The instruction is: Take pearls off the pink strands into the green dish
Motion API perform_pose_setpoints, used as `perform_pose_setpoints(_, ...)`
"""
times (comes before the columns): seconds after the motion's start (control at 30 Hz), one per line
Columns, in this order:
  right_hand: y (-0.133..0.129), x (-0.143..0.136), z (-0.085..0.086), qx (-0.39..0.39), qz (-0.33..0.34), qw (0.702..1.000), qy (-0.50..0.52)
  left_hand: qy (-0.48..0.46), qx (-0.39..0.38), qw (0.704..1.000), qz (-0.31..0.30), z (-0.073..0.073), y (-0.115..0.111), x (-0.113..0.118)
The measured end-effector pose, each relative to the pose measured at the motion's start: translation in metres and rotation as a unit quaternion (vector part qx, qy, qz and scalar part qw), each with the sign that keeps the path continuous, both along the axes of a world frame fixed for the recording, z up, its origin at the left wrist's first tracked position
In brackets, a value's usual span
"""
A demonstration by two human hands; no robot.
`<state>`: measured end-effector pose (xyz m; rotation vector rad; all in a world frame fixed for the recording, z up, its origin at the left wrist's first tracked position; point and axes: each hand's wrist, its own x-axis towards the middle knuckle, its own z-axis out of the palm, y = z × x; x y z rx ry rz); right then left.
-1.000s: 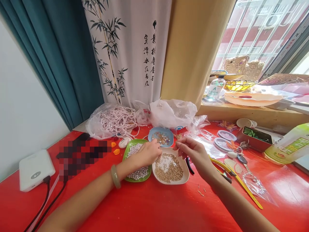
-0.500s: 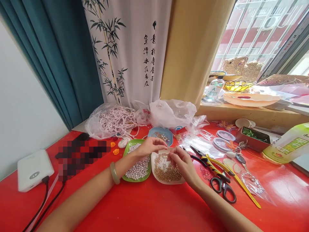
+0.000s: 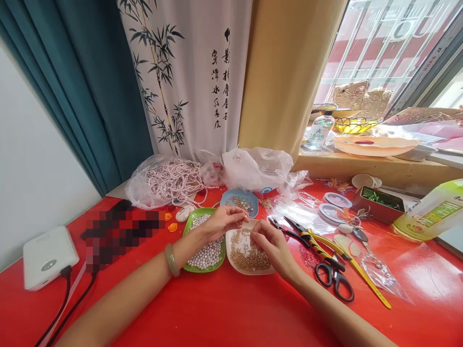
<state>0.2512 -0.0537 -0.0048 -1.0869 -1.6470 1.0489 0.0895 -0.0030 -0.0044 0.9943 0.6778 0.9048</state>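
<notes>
My left hand point(image 3: 226, 222), with a jade bangle point(image 3: 172, 260) at the wrist, is pinched closed above the gap between two dishes. Facing it, my right hand point(image 3: 269, 241) is pinched too, over the right part of the white dish. What either set of fingertips holds is too small to make out. Pearly white beads fill the green dish point(image 3: 223, 253) under my left wrist. Small gold beads point(image 3: 249, 258) lie in the white dish point(image 3: 252, 274). Behind them stands a blue dish point(image 3: 224, 196) with mixed small beads.
Pliers point(image 3: 318, 248), a yellow-handled tool point(image 3: 365, 279) and black scissors point(image 3: 334, 280) lie right of my right hand. Bead strands point(image 3: 173, 178) and plastic bags point(image 3: 256, 166) line the back. A white power bank point(image 3: 50, 258) with cables is at left; spools point(image 3: 331, 213) and a bottle point(image 3: 430, 212) are at right.
The camera view has shifted slightly. My fingertips are a little farther apart, and both hands stay pinched over the dishes.
</notes>
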Motion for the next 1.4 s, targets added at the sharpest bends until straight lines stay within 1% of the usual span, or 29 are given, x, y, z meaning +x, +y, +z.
perform_pose_setpoints(0.13,0.0003,0.0001,-0.0011,0.000,0.000,1.000,-0.002,-0.002,-0.011,1.000,0.013,0.0000,0.0000,0.0005)
perform_pose_setpoints(0.43,0.0007,-0.0003,-0.0006,-0.003,-0.003,1.000,-0.011,-0.005,0.003,1.000,0.002,-0.0041,0.0018,-0.0010)
perform_pose_setpoints(0.73,0.0007,0.0001,-0.0005,-0.008,-0.007,1.000,-0.008,0.010,0.012,1.000,0.002,-0.0006,0.0007,-0.0001)
perform_pose_setpoints(1.1,-0.0004,-0.0002,0.0026,-0.019,-0.001,1.000,-0.013,0.019,0.002,1.000,0.014,-0.0003,0.0007,-0.0001)
perform_pose_setpoints(1.3,-0.0005,-0.0009,0.0045,-0.016,-0.003,1.000,-0.019,0.031,0.005,0.999,0.000,0.0022,-0.0010,0.0005)
perform_pose_setpoints(1.4,-0.0014,-0.0017,0.0060,-0.017,0.000,1.000,-0.018,0.031,0.004,0.999,0.004,0.0015,-0.0002,0.0007)
